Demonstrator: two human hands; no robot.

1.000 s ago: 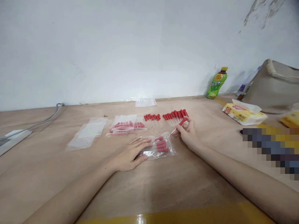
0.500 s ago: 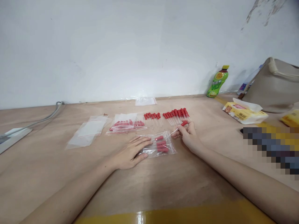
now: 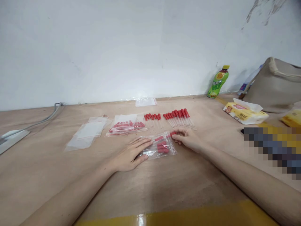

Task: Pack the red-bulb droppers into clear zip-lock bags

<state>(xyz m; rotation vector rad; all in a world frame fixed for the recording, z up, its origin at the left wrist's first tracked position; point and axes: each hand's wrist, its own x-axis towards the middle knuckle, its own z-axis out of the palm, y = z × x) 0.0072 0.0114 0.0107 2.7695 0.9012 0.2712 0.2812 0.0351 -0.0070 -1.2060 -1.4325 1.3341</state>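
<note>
Your left hand [image 3: 133,154] lies flat, fingers slightly parted, on one bag [image 3: 153,151] at mid-frame; your right hand [image 3: 185,138] pinches one dropper [image 3: 173,133] at its right edge. Just above lie two rows of loose droppers [image 3: 176,112], too crowded to count.

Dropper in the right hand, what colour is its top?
The dropper's top is red, clearest in the head view.
</note>
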